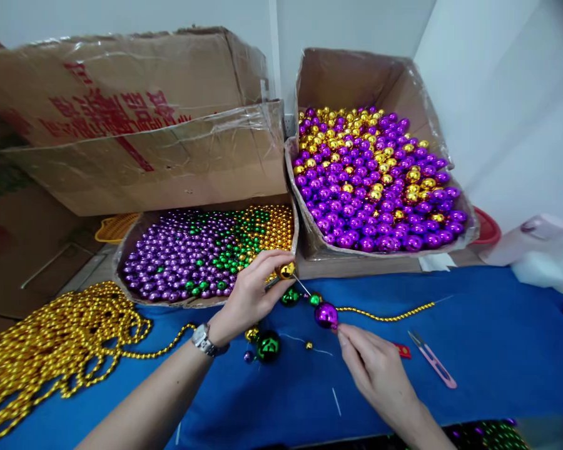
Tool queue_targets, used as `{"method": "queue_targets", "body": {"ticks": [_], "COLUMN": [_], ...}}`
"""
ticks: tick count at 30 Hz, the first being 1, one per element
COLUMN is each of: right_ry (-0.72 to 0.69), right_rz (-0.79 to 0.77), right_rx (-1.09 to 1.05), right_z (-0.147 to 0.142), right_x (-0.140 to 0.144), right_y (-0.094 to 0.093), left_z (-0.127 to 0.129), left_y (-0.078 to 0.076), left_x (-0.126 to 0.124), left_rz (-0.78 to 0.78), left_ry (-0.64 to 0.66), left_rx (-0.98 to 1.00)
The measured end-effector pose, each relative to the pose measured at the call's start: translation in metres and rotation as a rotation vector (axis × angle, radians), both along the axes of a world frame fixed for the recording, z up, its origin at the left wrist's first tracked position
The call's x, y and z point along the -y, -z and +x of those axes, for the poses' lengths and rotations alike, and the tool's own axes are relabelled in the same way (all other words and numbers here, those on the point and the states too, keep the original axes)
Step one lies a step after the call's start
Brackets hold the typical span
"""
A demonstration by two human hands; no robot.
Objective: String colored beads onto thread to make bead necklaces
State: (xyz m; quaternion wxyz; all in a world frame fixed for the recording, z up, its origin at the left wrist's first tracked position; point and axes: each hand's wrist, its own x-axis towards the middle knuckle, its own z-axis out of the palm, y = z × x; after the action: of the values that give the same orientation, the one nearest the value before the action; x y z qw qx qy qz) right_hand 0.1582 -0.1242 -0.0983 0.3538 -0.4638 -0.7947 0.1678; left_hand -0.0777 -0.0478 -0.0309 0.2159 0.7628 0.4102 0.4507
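My left hand [256, 287], with a watch at its wrist, pinches a shiny gold ball [287, 270] between thumb and fingers. From that ball a thin pale strand [302, 285] runs to a small green bead [315, 300] and a larger purple ball [326, 315]. The fingertips of my right hand [375, 362] are closed at the lower end of the purple ball. Below my left hand lie a dark green ball [268, 346], a gold ball [251, 334] and a small purple bead [248, 356]. Another green ball [289, 296] sits just behind my left fingertips.
Behind stand a cardboard box [206, 304] of purple, green and gold beads and a box [309, 250] of purple and gold balls. Gold bead chains [65, 337] are heaped left on the blue cloth [497, 325]. Pink thread snips [434, 361] lie right, near a gold bead string [389, 318].
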Motion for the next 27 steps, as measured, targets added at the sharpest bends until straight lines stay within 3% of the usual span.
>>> {"method": "queue_targets", "body": {"ticks": [5, 10, 13, 22, 27], "right_ry": [0.030, 0.013, -0.021, -0.032, -0.054], "right_rz": [-0.032, -0.076, -0.079, -0.176, -0.081], "right_rx": [-0.034, -0.062, -0.043, -0.037, -0.036], "right_z": [0.006, 0.006, 0.002, -0.009, -0.009], "right_x": [0.001, 0.005, 0.005, 0.004, 0.007], "right_y": [-0.002, 0.002, 0.005, -0.008, 0.000], "left_z": [-0.001, -0.005, -0.004, 0.000, 0.002], "left_y": [-0.003, 0.002, 0.007, 0.020, 0.017], "left_x": [0.002, 0.003, 0.006, 0.013, 0.017], "left_rz": [-0.294, -0.716, -0.867, -0.927, -0.926], "left_ry": [-0.102, -0.011, -0.026, -0.026, -0.021], "left_rx": [0.305, 0.896, 1.033, 1.073, 1.116]}}
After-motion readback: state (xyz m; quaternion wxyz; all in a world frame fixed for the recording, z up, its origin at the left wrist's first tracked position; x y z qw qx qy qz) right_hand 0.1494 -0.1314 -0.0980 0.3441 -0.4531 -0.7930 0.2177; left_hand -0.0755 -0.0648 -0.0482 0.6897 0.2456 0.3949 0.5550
